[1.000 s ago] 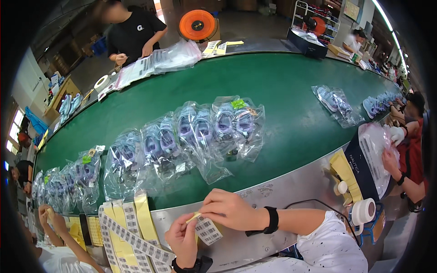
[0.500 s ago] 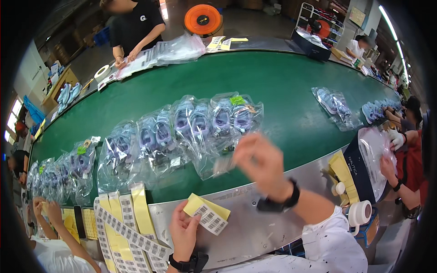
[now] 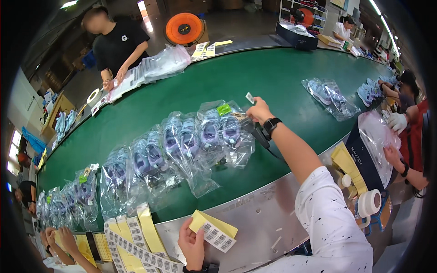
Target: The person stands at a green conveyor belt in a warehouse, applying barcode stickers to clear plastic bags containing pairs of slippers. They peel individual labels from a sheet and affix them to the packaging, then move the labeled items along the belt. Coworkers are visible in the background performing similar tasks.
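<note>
The left hand (image 3: 192,245) and right hand (image 3: 260,111), apart, pinch labels (image 3: 217,236); an orange fan (image 3: 184,29) stands past the green desk's (image 3: 273,75) far edge.

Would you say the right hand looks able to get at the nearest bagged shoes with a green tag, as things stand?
Probably yes: the right hand is at the upper right of those bagged shoes, with nothing visible standing between them, though that hand holds a small white label.

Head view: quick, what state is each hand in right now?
Left hand: closed, holding a folded yellow-backed barcode label strip.
Right hand: holding a small white label at its fingers; whether it also grips the clear plastic bag, cannot tell.
</note>
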`<move>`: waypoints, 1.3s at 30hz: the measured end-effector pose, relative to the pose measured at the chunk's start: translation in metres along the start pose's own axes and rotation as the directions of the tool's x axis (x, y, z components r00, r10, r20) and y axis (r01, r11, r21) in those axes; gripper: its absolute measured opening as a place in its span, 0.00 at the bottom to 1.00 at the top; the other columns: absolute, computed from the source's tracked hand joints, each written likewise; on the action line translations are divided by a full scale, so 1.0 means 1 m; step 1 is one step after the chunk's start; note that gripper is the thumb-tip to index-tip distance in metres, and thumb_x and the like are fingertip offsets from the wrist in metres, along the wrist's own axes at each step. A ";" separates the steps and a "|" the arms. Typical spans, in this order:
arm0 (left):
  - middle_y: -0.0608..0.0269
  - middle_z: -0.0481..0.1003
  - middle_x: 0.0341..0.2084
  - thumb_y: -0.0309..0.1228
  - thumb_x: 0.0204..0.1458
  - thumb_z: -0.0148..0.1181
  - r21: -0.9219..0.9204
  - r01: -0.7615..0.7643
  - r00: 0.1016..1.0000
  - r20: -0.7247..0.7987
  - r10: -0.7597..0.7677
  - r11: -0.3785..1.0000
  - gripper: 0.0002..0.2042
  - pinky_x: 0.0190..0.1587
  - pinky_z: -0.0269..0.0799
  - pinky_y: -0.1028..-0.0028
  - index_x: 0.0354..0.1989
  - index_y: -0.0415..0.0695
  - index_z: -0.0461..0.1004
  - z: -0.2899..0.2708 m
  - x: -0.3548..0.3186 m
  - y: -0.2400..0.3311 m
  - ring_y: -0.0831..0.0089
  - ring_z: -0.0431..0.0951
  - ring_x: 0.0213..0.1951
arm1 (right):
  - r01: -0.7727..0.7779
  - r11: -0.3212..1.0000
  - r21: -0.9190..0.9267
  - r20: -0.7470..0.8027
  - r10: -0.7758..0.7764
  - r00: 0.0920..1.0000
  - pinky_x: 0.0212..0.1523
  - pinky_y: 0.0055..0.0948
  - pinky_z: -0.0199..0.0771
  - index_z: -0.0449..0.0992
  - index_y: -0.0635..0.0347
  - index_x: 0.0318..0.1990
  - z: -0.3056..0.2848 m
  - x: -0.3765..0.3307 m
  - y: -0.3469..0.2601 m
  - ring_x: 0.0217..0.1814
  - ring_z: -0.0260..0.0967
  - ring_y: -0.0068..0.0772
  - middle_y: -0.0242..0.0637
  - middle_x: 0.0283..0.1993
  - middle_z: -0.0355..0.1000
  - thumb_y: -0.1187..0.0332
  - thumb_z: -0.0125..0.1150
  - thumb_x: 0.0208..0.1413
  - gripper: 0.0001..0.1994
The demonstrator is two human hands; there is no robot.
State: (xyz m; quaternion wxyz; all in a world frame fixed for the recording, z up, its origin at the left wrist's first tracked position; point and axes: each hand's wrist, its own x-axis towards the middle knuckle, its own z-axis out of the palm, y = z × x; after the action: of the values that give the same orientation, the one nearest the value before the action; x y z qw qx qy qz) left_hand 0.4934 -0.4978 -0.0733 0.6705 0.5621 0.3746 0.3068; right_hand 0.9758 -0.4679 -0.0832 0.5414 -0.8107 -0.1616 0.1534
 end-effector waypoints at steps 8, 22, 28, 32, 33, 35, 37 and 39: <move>0.51 0.75 0.44 0.17 0.55 0.50 0.039 0.022 0.999 -0.043 -0.020 0.999 0.20 0.48 0.71 0.75 0.57 0.32 0.62 0.002 -0.004 0.005 0.71 0.76 0.45 | -0.089 0.854 0.512 0.033 0.085 0.996 0.21 0.23 0.69 0.57 0.63 0.63 -0.019 -0.049 0.029 0.25 0.70 0.23 0.37 0.29 0.74 0.79 0.61 0.47 0.33; 0.52 0.76 0.42 0.17 0.55 0.49 0.068 0.005 0.998 -0.070 -0.001 0.998 0.19 0.36 0.71 0.83 0.56 0.34 0.63 0.010 -0.002 -0.001 0.75 0.77 0.39 | -0.499 0.677 0.542 0.507 0.211 0.836 0.48 0.42 0.79 0.68 0.75 0.43 -0.046 0.016 0.022 0.44 0.73 0.49 0.55 0.43 0.70 0.77 0.57 0.54 0.11; 0.54 0.76 0.40 0.18 0.55 0.49 0.105 0.022 0.998 -0.068 -0.014 0.994 0.18 0.32 0.69 0.85 0.56 0.34 0.63 0.011 -0.004 -0.002 0.78 0.77 0.36 | -0.430 0.768 0.474 0.485 0.180 0.856 0.40 0.40 0.82 0.70 0.75 0.41 -0.037 0.031 0.026 0.40 0.76 0.45 0.55 0.42 0.73 0.80 0.56 0.53 0.09; 0.54 0.76 0.40 0.18 0.55 0.49 0.102 0.004 0.996 -0.086 0.005 0.995 0.18 0.30 0.69 0.85 0.56 0.34 0.63 0.013 -0.005 -0.006 0.79 0.76 0.34 | -0.413 0.818 0.401 0.449 0.218 0.867 0.37 0.37 0.83 0.71 0.72 0.37 -0.032 0.029 0.021 0.37 0.77 0.42 0.51 0.39 0.74 0.79 0.57 0.53 0.05; 0.54 0.76 0.40 0.18 0.55 0.49 0.096 -0.010 0.996 -0.093 0.019 0.995 0.18 0.30 0.69 0.85 0.56 0.34 0.63 0.016 -0.005 -0.008 0.79 0.76 0.34 | -0.407 0.831 0.379 0.442 0.223 0.869 0.38 0.36 0.83 0.71 0.71 0.36 -0.031 0.029 0.023 0.39 0.77 0.41 0.50 0.39 0.74 0.78 0.57 0.54 0.04; 0.54 0.76 0.40 0.18 0.55 0.49 0.118 0.008 0.997 -0.079 0.001 0.993 0.18 0.33 0.70 0.84 0.56 0.34 0.63 0.022 -0.006 -0.006 0.78 0.77 0.36 | -0.382 0.850 0.363 0.368 0.246 0.897 0.33 0.34 0.83 0.72 0.69 0.33 -0.030 0.031 0.026 0.34 0.77 0.39 0.50 0.38 0.74 0.78 0.59 0.52 0.03; 0.53 0.76 0.41 0.18 0.55 0.50 0.144 -0.014 0.996 -0.086 0.027 0.989 0.19 0.37 0.71 0.82 0.56 0.33 0.63 0.024 -0.004 -0.008 0.76 0.77 0.38 | -0.253 0.913 0.320 0.300 0.156 0.941 0.26 0.35 0.81 0.73 0.70 0.34 -0.024 0.032 0.032 0.28 0.77 0.39 0.50 0.36 0.75 0.81 0.58 0.49 0.05; 0.52 0.75 0.42 0.18 0.54 0.50 0.129 -0.110 0.990 -0.078 0.120 0.986 0.19 0.41 0.72 0.81 0.56 0.33 0.63 0.020 0.003 -0.026 0.74 0.77 0.41 | -0.137 0.960 0.243 0.237 0.079 0.968 0.21 0.35 0.79 0.73 0.70 0.40 -0.024 0.038 0.023 0.23 0.76 0.39 0.50 0.33 0.75 0.82 0.57 0.44 0.12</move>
State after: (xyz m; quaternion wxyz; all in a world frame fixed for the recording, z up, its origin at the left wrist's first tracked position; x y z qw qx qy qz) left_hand 0.5114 -0.5107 -0.0971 0.5989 0.6098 0.3881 0.3447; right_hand 1.0220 -0.4798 -0.0985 0.6109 -0.7186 -0.1558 0.2934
